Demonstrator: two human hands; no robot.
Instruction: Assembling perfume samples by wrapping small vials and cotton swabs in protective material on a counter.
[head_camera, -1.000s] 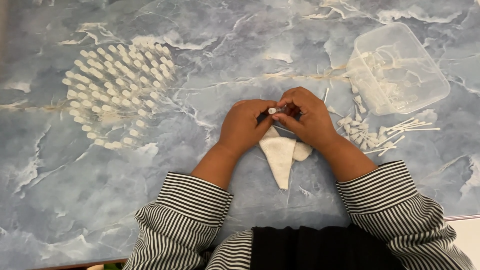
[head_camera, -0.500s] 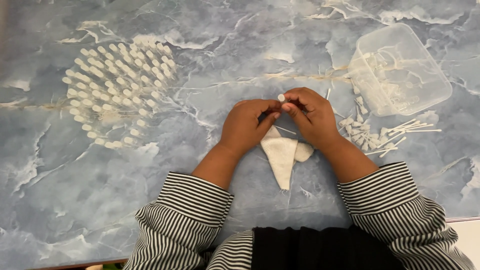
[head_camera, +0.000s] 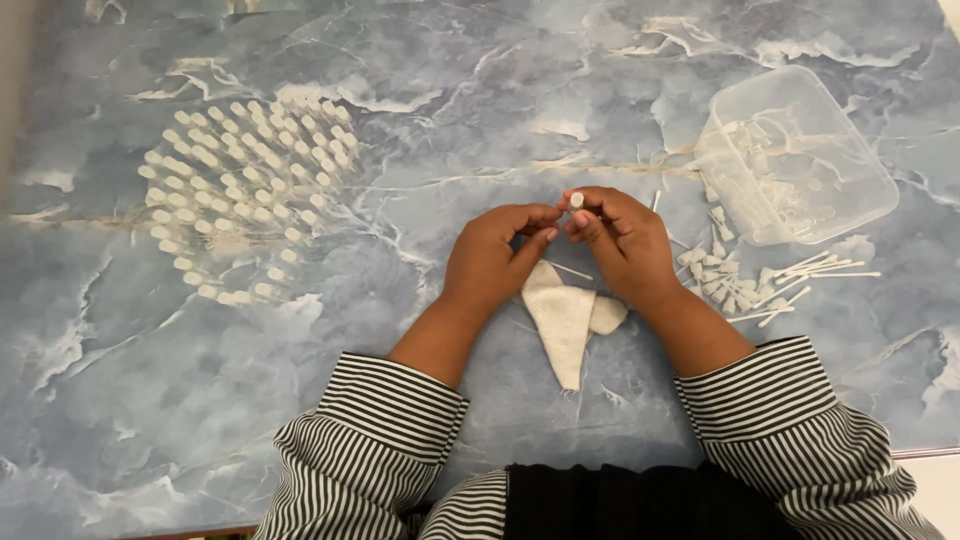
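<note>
Blue-grey marble-pattern tabletop (head_camera: 420, 90) is filling nearly the whole view, white and tan veining running across it. Soft, even light is falling on it, a mild sheen showing toward 12 o'clock. Table's near edge is showing at 4 o'clock, a strip of pale floor (head_camera: 935, 495) lying beyond it. A dull grey band is running along the frame edge at 9–10 o'clock.

The table (head_camera: 420, 120) looks like glossy blue marble-pattern laminate, smooth with white veins. The tub (head_camera: 800, 155) is clear, slightly cloudy plastic. The rag (head_camera: 562, 318) under the hands is off-white, nubby cloth, matt. The little caps (head_camera: 240, 190) look like matt white plastic. Sleeves (head_camera: 370, 440) are striped woven fabric.
</note>
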